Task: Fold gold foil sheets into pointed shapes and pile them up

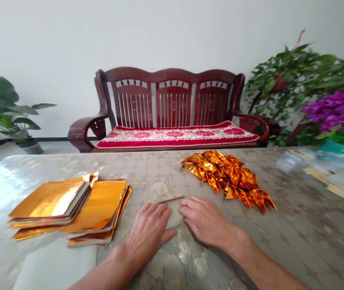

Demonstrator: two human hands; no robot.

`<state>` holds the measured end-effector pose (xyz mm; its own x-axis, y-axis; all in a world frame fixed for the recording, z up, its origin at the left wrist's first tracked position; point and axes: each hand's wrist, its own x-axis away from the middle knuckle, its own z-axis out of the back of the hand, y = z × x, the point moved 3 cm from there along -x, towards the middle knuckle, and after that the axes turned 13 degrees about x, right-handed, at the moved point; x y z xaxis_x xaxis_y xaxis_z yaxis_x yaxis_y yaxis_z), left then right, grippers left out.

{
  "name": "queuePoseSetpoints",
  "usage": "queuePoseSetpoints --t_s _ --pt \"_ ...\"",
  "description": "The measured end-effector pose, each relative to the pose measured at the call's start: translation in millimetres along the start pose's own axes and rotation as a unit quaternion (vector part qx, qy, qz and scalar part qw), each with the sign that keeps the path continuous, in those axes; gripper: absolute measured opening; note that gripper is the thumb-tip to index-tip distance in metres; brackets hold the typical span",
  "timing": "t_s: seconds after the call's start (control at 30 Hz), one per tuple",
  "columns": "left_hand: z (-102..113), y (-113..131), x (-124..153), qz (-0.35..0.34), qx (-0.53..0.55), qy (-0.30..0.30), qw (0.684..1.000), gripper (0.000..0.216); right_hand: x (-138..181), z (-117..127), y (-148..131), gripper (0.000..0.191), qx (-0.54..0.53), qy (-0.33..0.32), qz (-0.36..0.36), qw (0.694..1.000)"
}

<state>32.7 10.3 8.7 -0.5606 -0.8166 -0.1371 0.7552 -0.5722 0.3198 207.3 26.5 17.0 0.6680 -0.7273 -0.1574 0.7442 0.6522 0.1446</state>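
Observation:
A pale sheet of paper [175, 215] lies on the table between my hands, its far edge showing as a thin dark strip, apparently turned up or folded. My left hand [151, 225] bears down on the left part of that sheet, fingers close together and bent at the far edge, thumb stretched along the near side. From the right, my right hand [204, 220] presses the other end with curled fingers; its thumb is mostly hidden. Nearest to the left hand is a stack of gold foil paper [99, 205]. Beyond the right hand lies a heap of folded gold foil pieces [229, 177].
Another foil stack [48, 197] stands farther left, with a pale sheet [58, 266] in front. Plastic bags and packaging [340, 177] lie at the table's right. Behind the patterned table [147, 169] stand a wooden bench [172, 100] and potted plants [11, 108].

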Motion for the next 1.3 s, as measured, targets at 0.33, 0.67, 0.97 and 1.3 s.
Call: queuePoseSetpoints --t_s 0.33,0.67,0.97,1.3 --pt "-2.0 -4.6 -1.9 0.018 0.0 0.032 0.999 0.016 -3.6 -4.3 -1.6 0.012 0.012 0.025 -0.038 0.999" --pt "4.4 -16.2 -4.7 0.063 0.047 0.074 0.994 0.025 -3.1 -8.4 22.5 0.027 -0.116 0.037 -0.132 0.984" --pt "3.5 -24.8 -5.2 0.1 0.05 0.1 0.989 0.02 -5.6 -20.7 18.5 0.017 -0.104 0.078 -0.208 0.969" --pt "3.9 -28.4 -3.1 0.145 0.041 0.108 0.983 0.017 -11.7 -26.4 14.4 0.015 -0.1 0.103 -0.182 0.973"
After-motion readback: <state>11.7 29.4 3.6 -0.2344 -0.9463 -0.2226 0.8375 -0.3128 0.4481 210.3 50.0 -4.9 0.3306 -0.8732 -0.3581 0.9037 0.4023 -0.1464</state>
